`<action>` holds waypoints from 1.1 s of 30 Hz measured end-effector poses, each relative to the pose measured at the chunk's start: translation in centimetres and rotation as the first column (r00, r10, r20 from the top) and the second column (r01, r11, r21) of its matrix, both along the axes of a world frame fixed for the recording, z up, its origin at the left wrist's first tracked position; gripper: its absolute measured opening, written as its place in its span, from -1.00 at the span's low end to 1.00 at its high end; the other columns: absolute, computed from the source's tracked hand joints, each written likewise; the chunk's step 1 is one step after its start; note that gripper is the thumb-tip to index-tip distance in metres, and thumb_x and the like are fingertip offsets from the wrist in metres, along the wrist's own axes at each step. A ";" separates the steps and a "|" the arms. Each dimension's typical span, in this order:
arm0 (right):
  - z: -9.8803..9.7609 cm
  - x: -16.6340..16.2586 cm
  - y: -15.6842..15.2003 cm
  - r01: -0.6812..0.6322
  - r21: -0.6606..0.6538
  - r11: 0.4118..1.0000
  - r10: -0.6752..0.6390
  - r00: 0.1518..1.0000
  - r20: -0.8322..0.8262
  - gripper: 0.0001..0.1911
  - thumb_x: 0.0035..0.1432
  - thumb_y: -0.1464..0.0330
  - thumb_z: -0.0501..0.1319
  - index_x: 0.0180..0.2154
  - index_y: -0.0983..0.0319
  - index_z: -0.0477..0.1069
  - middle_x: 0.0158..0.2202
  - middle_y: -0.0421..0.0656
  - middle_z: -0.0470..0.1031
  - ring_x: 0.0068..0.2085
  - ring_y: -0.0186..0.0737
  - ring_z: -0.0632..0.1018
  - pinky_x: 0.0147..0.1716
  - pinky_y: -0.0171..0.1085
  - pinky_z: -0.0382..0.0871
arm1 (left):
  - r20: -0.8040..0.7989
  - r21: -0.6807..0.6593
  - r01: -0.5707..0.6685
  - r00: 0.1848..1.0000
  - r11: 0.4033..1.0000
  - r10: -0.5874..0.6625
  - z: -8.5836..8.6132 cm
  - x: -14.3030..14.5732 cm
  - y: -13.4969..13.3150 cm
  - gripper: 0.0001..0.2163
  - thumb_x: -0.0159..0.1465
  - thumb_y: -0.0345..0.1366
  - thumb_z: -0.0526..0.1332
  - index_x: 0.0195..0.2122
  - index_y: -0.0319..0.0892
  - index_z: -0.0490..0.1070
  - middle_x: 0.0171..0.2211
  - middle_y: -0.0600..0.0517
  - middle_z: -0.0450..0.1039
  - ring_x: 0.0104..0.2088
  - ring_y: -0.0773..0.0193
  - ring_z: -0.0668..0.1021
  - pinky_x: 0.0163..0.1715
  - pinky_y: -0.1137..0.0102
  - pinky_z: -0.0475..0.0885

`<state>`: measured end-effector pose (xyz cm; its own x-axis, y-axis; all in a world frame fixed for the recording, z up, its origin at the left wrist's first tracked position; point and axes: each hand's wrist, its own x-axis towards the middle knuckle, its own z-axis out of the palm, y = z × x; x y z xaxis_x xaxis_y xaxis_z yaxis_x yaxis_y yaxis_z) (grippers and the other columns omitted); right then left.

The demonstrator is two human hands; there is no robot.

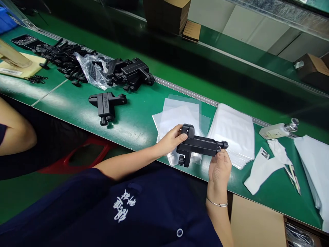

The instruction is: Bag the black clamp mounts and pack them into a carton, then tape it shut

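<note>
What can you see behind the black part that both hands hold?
Around the black part, loose translucent sheets, a white stack and green tabletop show behind it. Whatever its body directly covers cannot be seen.

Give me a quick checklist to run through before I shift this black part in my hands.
1. Left hand on the held part: ok, gripping its left end.
2. Right hand on it too: ok, fingers at its right end.
3. Knobs tight: cannot tell from this view.
4. Loose sheets squared up: not ok, they lie spread at angles.
5. Bosch part on the table: ok, apart from the black pile.
</note>
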<state>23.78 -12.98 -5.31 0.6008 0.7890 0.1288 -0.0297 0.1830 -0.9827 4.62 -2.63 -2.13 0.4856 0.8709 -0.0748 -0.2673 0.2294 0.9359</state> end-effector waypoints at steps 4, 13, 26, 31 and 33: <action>1.0 -1.0 -0.4 -0.076 -0.045 0.996 0.084 0.971 0.222 -0.61 0.27 0.07 0.14 -0.02 0.16 0.44 -0.06 -0.05 0.52 -0.01 -0.10 0.53 0.05 0.02 0.39 | 0.074 -0.301 -0.101 0.989 0.948 0.129 -1.0 0.4 1.2 -0.50 0.05 0.16 0.36 -0.28 -0.23 0.45 -0.41 0.03 0.48 -0.38 0.26 0.50 -0.35 0.40 0.37; 1.2 -5.1 -1.9 -0.240 -0.033 0.970 0.126 0.383 0.915 -0.67 0.28 0.32 0.18 0.05 -0.09 0.44 0.09 -0.16 0.45 0.23 0.04 0.33 0.30 0.28 -0.17 | 0.194 -0.551 -0.095 0.952 0.829 0.238 -1.2 1.1 3.5 -0.59 0.20 0.11 0.21 -0.28 -0.19 0.50 -0.53 0.04 0.52 -0.53 0.25 0.52 -0.43 0.35 0.46; 2.8 -2.9 -3.8 -0.195 0.028 0.980 0.104 0.637 0.764 -0.54 0.23 0.25 0.25 0.16 -0.06 0.34 0.13 -0.13 0.44 0.18 0.04 0.42 0.31 0.26 -0.06 | 0.136 -0.628 -0.056 0.974 0.777 0.181 0.9 3.8 1.9 -0.61 0.24 0.09 0.19 -0.38 -0.19 0.44 -0.56 0.07 0.48 -0.56 0.29 0.49 -0.45 0.38 0.45; 2.9 0.1 -3.5 -0.111 0.012 0.994 0.112 0.985 -0.135 -0.25 0.09 0.05 0.33 0.25 0.08 0.19 0.07 -0.02 0.46 -0.04 -0.06 0.58 -0.08 -0.02 0.53 | 0.032 -0.221 0.023 0.999 0.975 -0.016 1.5 4.6 -0.3 -0.52 0.11 0.09 0.34 -0.16 -0.23 0.47 -0.31 -0.02 0.55 -0.24 0.19 0.57 -0.22 0.40 0.44; 2.3 0.9 -3.2 -0.067 -0.046 0.997 0.047 0.938 -0.343 -0.40 0.08 0.11 0.36 0.13 0.13 0.34 -0.07 -0.09 0.55 -0.18 -0.16 0.61 -0.23 -0.14 0.57 | 0.029 -0.042 0.209 0.978 0.977 -0.208 2.2 4.7 -1.1 -0.41 0.13 0.06 0.35 0.09 -0.20 0.39 -0.07 -0.10 0.52 0.02 0.07 0.50 -0.04 0.34 0.39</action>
